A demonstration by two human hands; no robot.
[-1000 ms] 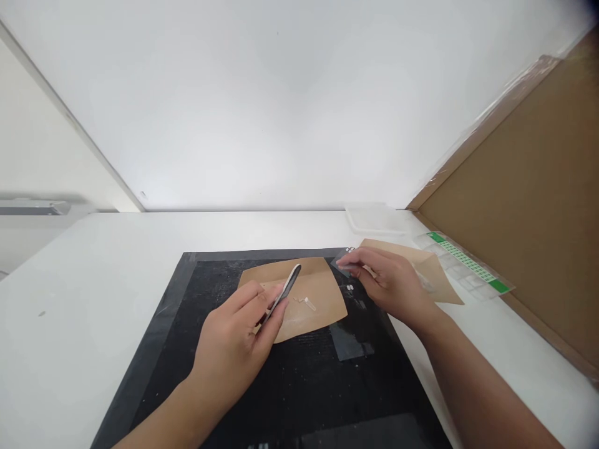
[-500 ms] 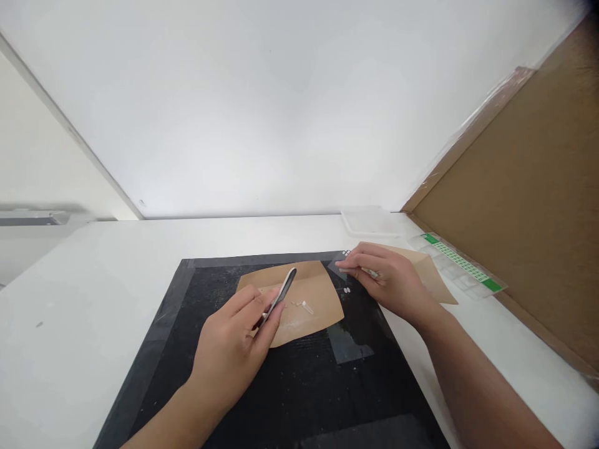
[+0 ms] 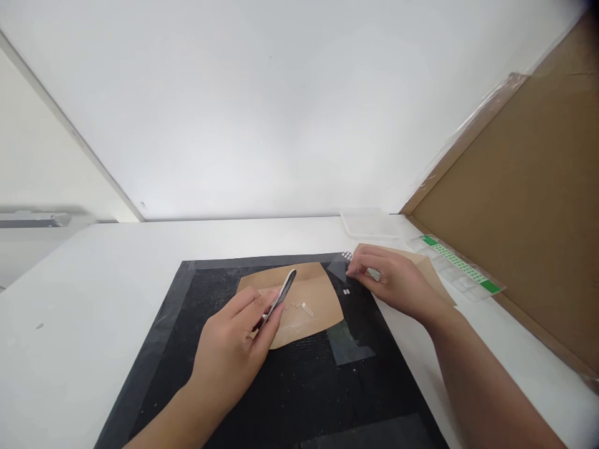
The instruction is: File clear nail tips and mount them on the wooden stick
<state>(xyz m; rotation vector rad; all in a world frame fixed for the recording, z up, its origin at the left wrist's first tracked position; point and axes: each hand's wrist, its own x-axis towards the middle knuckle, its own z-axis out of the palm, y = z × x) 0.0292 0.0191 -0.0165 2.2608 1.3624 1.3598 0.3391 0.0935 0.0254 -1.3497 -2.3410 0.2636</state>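
Note:
My left hand (image 3: 236,340) is closed on a slim oblong dark piece with a pale rim (image 3: 281,295), held tilted over a sheet of brown paper (image 3: 299,284). On that paper lie a small clear tube (image 3: 307,309) and a few tiny pale bits (image 3: 296,305). My right hand (image 3: 390,277) is pinched shut at the right edge of a black board (image 3: 299,390). A whitish bit shows between its fingers, too small to name. Beside its fingertips lie small white tabs (image 3: 347,255) and a clear film piece (image 3: 337,270). Two more white tabs (image 3: 346,292) lie just below.
Another brown paper sheet (image 3: 433,277) lies partly under my right hand. A clear compartment box with a green-and-white label (image 3: 461,265) sits at the right by a cardboard wall (image 3: 524,206). Behind is a translucent tray (image 3: 369,223). A clear film patch (image 3: 349,346) lies on the board.
My right hand has drawn slightly to the right, baring more of the white tabs and film. My left hand keeps its hold in nearly the same place.

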